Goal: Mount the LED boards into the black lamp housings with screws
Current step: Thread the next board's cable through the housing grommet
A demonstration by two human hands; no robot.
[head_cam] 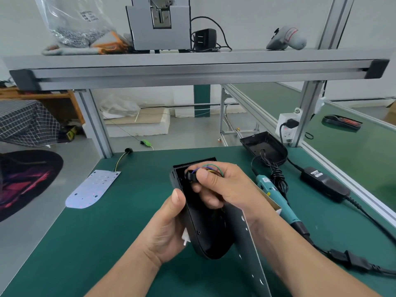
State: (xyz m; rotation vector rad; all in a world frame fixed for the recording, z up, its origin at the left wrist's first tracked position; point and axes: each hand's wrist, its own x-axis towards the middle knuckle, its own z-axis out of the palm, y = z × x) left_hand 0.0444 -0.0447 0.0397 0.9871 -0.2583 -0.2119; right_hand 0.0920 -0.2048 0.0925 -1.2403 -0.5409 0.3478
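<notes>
Left hand (169, 224) gripping black housing (201, 228), right hand (216, 185) pinching wires (211, 169)

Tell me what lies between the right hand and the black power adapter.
In the head view: a teal electric screwdriver and its bundled cord, on the green mat.

Single head-worn wide-angle view, facing forward and down, close over the green workbench (107, 243)

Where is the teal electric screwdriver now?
In the head view, the teal screwdriver lies on the green mat, right of the right hand, near the second housing.
</notes>
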